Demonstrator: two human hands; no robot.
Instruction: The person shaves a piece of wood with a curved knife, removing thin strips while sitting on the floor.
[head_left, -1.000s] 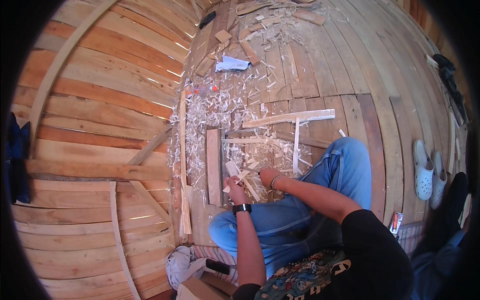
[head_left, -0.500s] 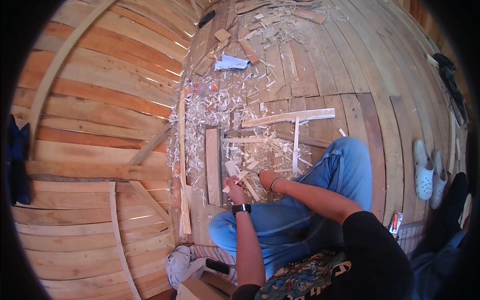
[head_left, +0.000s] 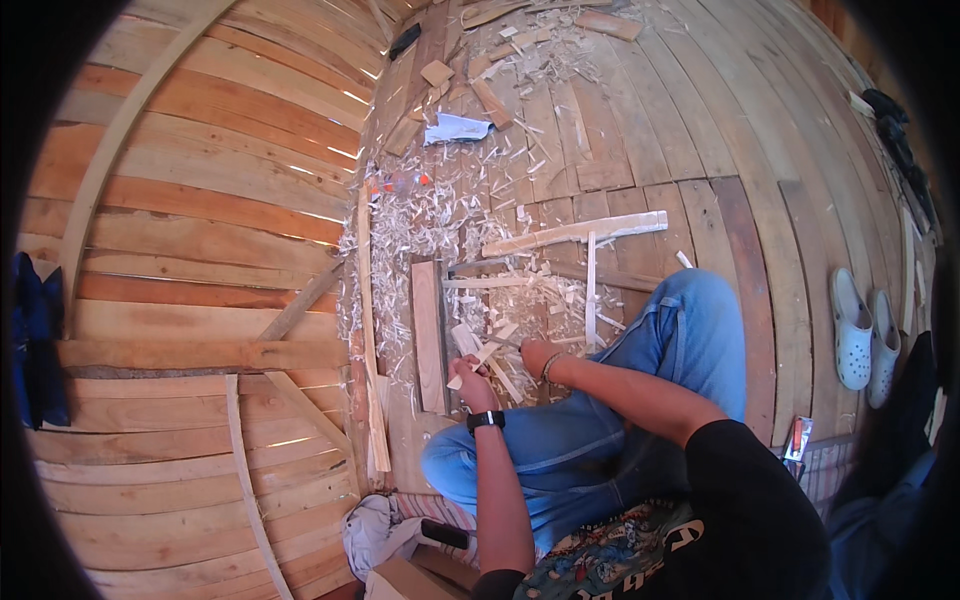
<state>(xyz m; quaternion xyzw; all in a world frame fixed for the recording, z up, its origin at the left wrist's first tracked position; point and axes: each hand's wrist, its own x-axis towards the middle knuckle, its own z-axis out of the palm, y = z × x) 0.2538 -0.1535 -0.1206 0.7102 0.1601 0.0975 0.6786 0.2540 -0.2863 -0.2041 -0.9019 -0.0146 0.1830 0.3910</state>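
My left hand (head_left: 470, 388) is closed around a short pale wooden strip (head_left: 496, 342), which slants up and to the right out of the fingers. Just to its right, my right hand (head_left: 538, 356) is closed on what looks like a knife (head_left: 508, 343); its narrow grey blade points left toward the strip, and the handle is hidden in the fist. Whether blade and wood touch I cannot tell. Beside my left hand lies a thick plank (head_left: 429, 330). Beneath both hands, more pale sticks and chips (head_left: 540, 305) are scattered on the floor.
Curled wood shavings (head_left: 415, 225) cover the floor along the plank wall (head_left: 200, 270). A long pale board (head_left: 575, 233) and a thin strip (head_left: 591, 290) lie ahead of my knee. Grey clogs (head_left: 851, 335) stand at right; a phone (head_left: 445, 534) rests near a cardboard box (head_left: 400, 582).
The view has shifted slightly. More of the grey blade shows between my hands; both hands keep nearly the same place and grip.
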